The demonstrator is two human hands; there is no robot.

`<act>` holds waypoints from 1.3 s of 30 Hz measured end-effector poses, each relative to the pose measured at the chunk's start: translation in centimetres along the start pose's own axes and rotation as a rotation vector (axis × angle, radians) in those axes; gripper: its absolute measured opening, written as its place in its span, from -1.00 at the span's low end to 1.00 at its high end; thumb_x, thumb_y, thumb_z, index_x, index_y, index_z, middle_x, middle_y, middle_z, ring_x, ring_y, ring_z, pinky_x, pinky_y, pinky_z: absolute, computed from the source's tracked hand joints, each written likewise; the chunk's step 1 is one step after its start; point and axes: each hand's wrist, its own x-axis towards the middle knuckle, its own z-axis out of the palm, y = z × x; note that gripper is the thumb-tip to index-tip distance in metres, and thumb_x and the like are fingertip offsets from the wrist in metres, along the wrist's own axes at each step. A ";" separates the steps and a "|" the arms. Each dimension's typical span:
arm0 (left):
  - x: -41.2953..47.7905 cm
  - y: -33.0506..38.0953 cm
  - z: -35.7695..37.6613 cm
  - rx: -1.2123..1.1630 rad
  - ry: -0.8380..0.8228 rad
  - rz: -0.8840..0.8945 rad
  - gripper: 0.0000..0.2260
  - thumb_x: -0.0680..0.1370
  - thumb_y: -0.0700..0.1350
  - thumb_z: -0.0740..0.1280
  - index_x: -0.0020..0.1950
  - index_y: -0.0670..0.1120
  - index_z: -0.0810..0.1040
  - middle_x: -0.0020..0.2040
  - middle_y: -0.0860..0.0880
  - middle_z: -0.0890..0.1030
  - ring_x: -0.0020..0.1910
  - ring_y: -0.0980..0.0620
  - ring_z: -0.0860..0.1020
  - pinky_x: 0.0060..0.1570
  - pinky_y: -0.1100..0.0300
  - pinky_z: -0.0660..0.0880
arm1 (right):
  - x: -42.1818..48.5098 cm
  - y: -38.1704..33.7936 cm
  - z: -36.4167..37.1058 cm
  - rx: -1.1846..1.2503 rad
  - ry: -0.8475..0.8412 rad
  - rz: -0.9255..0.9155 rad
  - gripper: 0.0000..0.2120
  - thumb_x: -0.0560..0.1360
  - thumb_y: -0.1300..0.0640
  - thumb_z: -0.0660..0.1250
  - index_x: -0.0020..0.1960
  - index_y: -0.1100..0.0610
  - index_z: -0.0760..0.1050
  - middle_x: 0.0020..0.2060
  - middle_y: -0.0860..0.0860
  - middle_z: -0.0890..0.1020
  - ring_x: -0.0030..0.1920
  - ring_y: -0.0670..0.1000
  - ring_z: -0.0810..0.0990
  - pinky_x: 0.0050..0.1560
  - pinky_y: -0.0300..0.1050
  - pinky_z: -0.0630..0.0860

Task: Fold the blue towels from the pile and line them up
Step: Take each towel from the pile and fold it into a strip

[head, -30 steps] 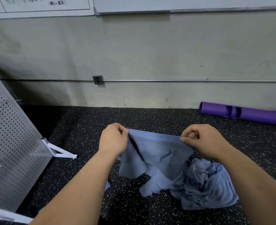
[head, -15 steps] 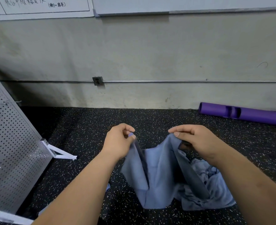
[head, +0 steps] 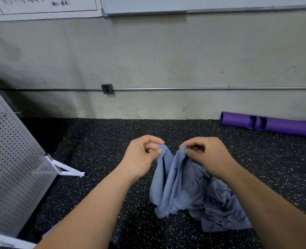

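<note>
Mid-fold, by the look of the slack: pinching the top corners of one blue towel point(head: 177, 186) between thumb and fingertips, left hand point(head: 141, 155) and right hand point(head: 206, 155) close together at centre, draped toward 6 o'clock onto the speckled floor point(head: 94, 141). Next, probably: join corners, lay flat, smooth. Counted: two hands, one held towel, one crumpled pile point(head: 220, 214) at 5 o'clock, number within impossible to tell.

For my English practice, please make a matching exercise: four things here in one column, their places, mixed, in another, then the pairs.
1 blue towel
2 purple tube
3 perforated panel
4 socket

a on the wall
b at the left edge
c pinched by left hand and right hand
d on the floor beside the wall

Pairs: 1-c, 2-d, 3-b, 4-a
</note>
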 end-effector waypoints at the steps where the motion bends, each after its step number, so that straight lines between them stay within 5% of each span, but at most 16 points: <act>1: 0.0 0.0 0.1 0.001 0.000 0.003 -0.78 0.60 -0.33 0.46 0.09 -0.02 0.72 -0.06 -0.13 0.74 -0.22 0.09 0.51 -0.15 0.28 0.49 | 0.0 0.1 0.0 -0.023 0.001 -0.015 -0.77 0.53 0.27 0.53 -0.05 -0.07 0.76 -0.16 -0.17 0.75 -0.13 -0.19 0.69 0.04 -0.20 0.63; 5: -0.1 0.0 0.2 0.017 -0.011 0.027 -0.77 0.60 -0.33 0.45 0.06 0.01 0.73 -0.10 -0.07 0.73 -0.23 0.11 0.48 -0.14 0.30 0.49 | 0.2 0.4 0.3 -0.088 -0.028 -0.092 -0.82 0.56 0.17 0.51 -0.05 -0.13 0.73 -0.07 -0.21 0.70 -0.01 -0.16 0.69 0.09 -0.18 0.61; 10: -0.5 0.4 0.5 0.042 -0.029 0.061 -0.81 0.60 -0.31 0.46 0.06 -0.03 0.75 -0.04 -0.12 0.74 -0.19 0.11 0.50 -0.11 0.33 0.52 | 0.2 0.5 0.7 -0.143 -0.106 -0.080 -0.85 0.66 -0.03 0.38 -0.06 -0.13 0.69 -0.22 -0.06 0.71 -0.25 -0.03 0.61 -0.16 -0.14 0.53; 12: -0.6 0.5 0.7 0.024 -0.035 0.075 -0.86 0.59 -0.26 0.49 0.07 -0.04 0.75 -0.01 -0.15 0.74 -0.14 0.09 0.55 -0.02 0.31 0.55 | 0.2 0.7 1.0 -0.174 -0.111 -0.094 -0.83 0.66 -0.05 0.37 -0.09 -0.15 0.66 -0.28 -0.02 0.66 -0.33 -0.12 0.48 -0.26 -0.23 0.42; 16: -0.9 0.8 0.9 -0.034 -0.110 0.106 -0.85 0.55 -0.17 0.57 0.10 -0.06 0.74 -0.02 -0.12 0.76 -0.09 0.06 0.64 0.07 0.18 0.62 | 0.0 0.7 1.5 -0.201 -0.132 -0.121 -0.83 0.68 -0.03 0.34 -0.08 -0.14 0.62 -0.30 -0.04 0.61 -0.35 -0.18 0.42 -0.30 -0.28 0.37; 21: -0.7 0.4 1.2 0.008 -0.119 0.151 -0.79 0.51 -0.33 0.56 0.10 -0.13 0.71 -0.04 -0.16 0.74 -0.12 0.03 0.65 0.08 0.07 0.67 | 0.0 0.6 1.7 -0.214 -0.138 -0.129 -0.78 0.70 -0.11 0.28 -0.10 -0.19 0.59 -0.33 -0.02 0.60 -0.35 -0.16 0.43 -0.31 -0.22 0.37; 31: -0.5 0.2 1.4 -0.006 -0.070 0.120 -0.78 0.56 -0.36 0.47 0.11 -0.09 0.67 -0.07 -0.11 0.76 -0.15 -0.02 0.58 0.09 -0.12 0.62 | -0.3 0.3 1.7 -0.067 -0.040 -0.115 -0.89 0.55 0.09 0.53 -0.07 -0.11 0.66 -0.24 -0.11 0.68 -0.27 -0.18 0.55 -0.19 -0.33 0.51; 39: -0.6 0.5 1.3 -0.071 -0.078 0.123 -0.81 0.55 -0.31 0.53 0.12 -0.14 0.67 -0.08 -0.13 0.76 -0.13 -0.01 0.63 0.09 -0.01 0.61 | -0.5 0.2 1.9 -0.059 -0.034 -0.118 -0.88 0.54 0.10 0.55 -0.09 -0.10 0.67 -0.24 -0.13 0.69 -0.27 -0.20 0.57 -0.19 -0.34 0.52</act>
